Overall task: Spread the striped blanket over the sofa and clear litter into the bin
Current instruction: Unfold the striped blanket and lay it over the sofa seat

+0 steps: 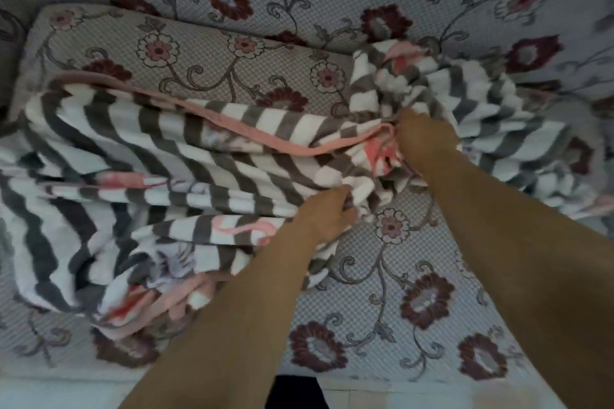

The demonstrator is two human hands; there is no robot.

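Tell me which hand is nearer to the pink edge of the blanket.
Right. The right hand grips the bunched blanket right where the pink edge ends. The left hand has its grip on a striped fold lower down, nearer the person, apart from that edge.

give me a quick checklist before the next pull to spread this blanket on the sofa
1. Left hand grips the striped blanket: ok.
2. Right hand has hold of the blanket: ok, fingers buried in the folds.
3. Blanket lies flat: not ok, bunched and folded across the seat.
4. Sofa seat covered: not ok, floral fabric bare in front and behind.
5. Pink edge free to pull: cannot tell.
6. Litter and bin: cannot tell, neither is in view.
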